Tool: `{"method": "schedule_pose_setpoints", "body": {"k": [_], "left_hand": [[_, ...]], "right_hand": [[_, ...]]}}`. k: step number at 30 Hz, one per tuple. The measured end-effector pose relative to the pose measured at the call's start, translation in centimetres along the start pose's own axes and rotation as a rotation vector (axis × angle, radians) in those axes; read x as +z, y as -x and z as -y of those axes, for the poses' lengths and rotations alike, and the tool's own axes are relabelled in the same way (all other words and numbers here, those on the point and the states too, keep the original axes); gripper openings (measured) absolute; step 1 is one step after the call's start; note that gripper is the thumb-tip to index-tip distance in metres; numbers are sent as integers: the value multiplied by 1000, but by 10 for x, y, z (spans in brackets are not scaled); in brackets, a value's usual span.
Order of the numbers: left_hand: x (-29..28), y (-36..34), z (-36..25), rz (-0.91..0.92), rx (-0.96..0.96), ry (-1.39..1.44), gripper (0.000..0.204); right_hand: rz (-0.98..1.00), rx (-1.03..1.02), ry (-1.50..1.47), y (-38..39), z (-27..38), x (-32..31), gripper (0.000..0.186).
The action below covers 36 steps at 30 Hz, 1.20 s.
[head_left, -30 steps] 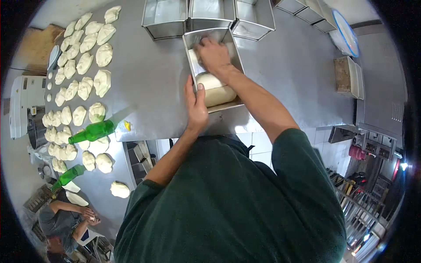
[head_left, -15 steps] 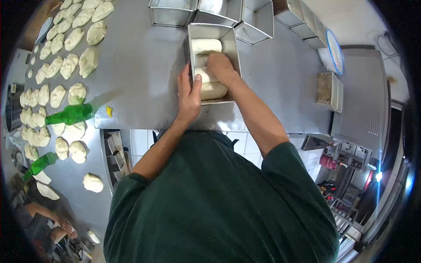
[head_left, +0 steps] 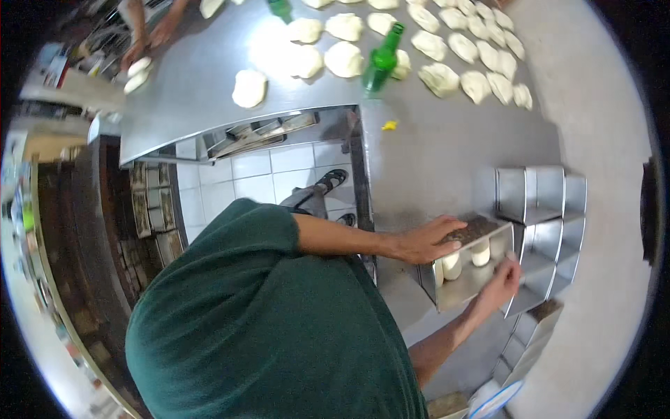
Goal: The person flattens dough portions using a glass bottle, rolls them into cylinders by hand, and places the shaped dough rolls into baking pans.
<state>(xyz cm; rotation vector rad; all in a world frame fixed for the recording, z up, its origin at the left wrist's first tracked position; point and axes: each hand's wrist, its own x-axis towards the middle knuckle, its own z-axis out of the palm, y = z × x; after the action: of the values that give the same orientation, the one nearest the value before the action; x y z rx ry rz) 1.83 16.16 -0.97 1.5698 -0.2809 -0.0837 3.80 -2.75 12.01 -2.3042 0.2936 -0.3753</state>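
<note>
A metal loaf pan (head_left: 466,289) sits tilted on the steel table, its dark outer side showing, with pale dough rolls (head_left: 452,266) inside. Two rolls lie together at the pan's left end, and another stands apart near the middle. My left hand (head_left: 427,241) holds the pan's dark side, fingers along the outer wall and thumb at the rim. At the right end, my right hand (head_left: 501,283) is closed at the pan's rim with curled fingers; part of its grip is hidden.
Several joined metal pans (head_left: 541,230) stand right beside the held one. More pans (head_left: 525,342) lie nearer. Flattened dough pieces (head_left: 440,80) and a green bottle (head_left: 382,63) cover the far table, with a yellow scrap (head_left: 389,126). Another person's hands (head_left: 165,29) work at the far left.
My view has swung round to the left. My right hand has come up from between the dough rolls to the pan's end. The pan is now tilted, and my left hand stays on its side.
</note>
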Motion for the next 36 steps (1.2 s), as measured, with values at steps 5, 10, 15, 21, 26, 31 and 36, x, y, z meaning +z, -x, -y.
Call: {"method": "schedule_pose_setpoints", "body": {"k": [5,10,15,21,26,31,36], "left_hand": [[-170,79,-14,-320,-162,-70,33],[-368,210,72,-1190,-327,-525,33],[-467,209,74,-1278,-424,23,41],[-454,282,63,-1182,-382,311,55],[-451,323,62,-1138,-471,420,52],[-511,292,11,-1242,-289,706,54],[-573,308,10,-1390,-220,544,52]], "right_hand": [[-52,-31,-244,50,114,58,22],[927,-97,-387,112,168,253,27],[563,-682,62,216,222,488,69],[681,-760,256,215,246,579,70],[1369,165,-446,151,298,532,41],[1342,163,-503,214,435,482,41],[537,-957,-657,266,476,480,52]]}}
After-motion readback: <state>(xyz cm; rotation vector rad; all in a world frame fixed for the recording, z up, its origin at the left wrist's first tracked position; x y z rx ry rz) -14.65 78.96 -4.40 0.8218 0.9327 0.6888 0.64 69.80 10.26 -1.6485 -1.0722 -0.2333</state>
